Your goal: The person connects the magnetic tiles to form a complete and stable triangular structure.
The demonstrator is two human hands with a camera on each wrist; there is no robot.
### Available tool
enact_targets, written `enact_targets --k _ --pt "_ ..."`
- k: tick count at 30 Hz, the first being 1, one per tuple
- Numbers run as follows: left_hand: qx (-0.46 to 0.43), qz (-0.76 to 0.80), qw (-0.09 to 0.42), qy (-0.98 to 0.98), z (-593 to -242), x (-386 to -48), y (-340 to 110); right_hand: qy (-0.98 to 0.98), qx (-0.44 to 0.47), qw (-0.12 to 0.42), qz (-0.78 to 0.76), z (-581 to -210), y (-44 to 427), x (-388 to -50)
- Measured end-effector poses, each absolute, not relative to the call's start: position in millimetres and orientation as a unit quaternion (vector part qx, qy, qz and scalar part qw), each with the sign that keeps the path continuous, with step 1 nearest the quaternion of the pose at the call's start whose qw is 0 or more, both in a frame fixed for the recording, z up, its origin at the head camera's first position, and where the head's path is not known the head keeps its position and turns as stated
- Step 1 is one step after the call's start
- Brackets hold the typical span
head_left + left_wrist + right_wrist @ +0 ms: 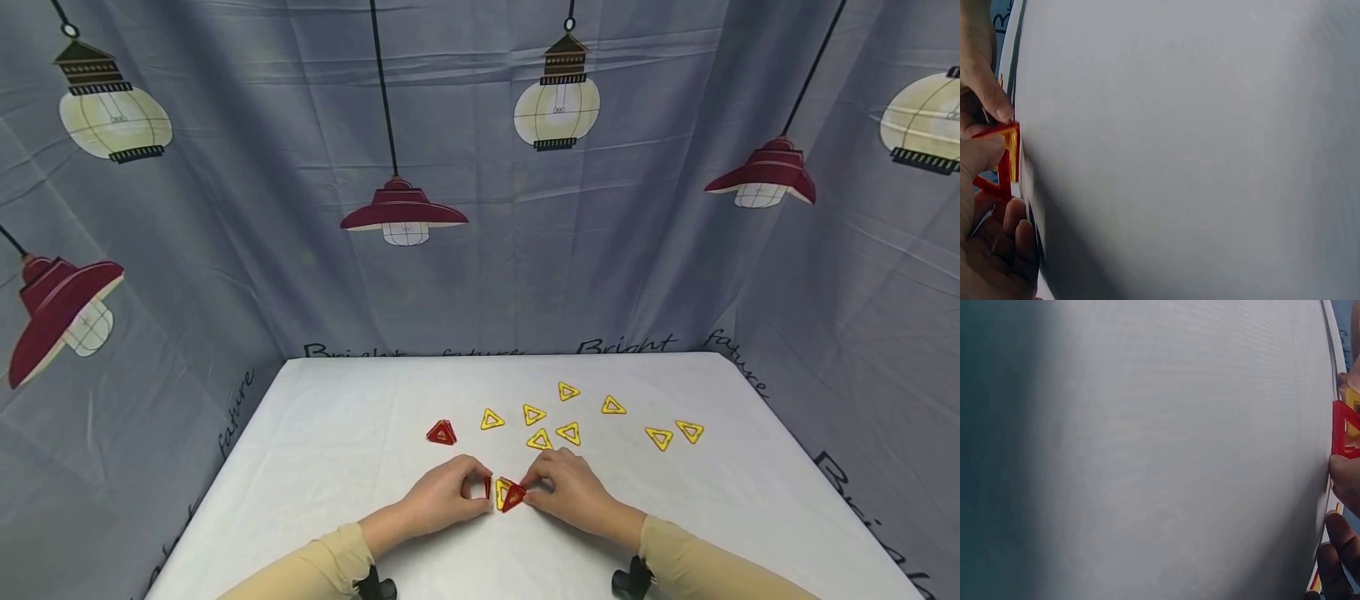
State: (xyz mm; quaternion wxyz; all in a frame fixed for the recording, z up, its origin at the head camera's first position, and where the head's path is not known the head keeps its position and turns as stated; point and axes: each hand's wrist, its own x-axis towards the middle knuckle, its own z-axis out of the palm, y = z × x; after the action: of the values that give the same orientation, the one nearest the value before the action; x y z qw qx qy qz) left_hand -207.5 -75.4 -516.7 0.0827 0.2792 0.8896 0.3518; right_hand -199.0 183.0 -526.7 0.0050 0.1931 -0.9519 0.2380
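In the head view the left hand (447, 497) pinches a thin red triangle piece (488, 487) between thumb and fingers. Just right of it, the right hand (573, 493) pinches a red triangle (513, 497) that overlaps a yellow triangle piece (500, 493). The left wrist view shows the left hand (988, 219) with its thumb on a red frame (1004, 169), other red and yellow parts close behind. At the right edge of the right wrist view, the right hand (1344, 481) holds a red frame (1339, 428) beside a yellow piece (1352, 399).
A red triangular piece (442, 432) sits left of several loose yellow triangles, among them one near the middle (491, 419) and one far right (690, 431). The white table (337, 433) ends at a grey curtain (480, 283) printed with lamps.
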Motion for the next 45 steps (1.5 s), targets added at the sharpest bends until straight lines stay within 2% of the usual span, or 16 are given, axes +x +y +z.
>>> enact_targets --k 18,25,45 --pt "0.291 0.352 0.041 0.889 -524.8 -203.4 -54.0 -0.948 0.207 0.029 0.239 -528.1 182.7 -195.7" --pt "0.323 0.338 0.029 0.883 -522.3 -202.9 -53.2 -0.948 0.209 0.037 0.239 -529.0 180.9 -194.4" --pt "0.314 0.345 0.059 0.883 -519.6 -203.4 -51.2 -0.943 0.238 0.053 0.225 -528.4 180.8 -192.2"
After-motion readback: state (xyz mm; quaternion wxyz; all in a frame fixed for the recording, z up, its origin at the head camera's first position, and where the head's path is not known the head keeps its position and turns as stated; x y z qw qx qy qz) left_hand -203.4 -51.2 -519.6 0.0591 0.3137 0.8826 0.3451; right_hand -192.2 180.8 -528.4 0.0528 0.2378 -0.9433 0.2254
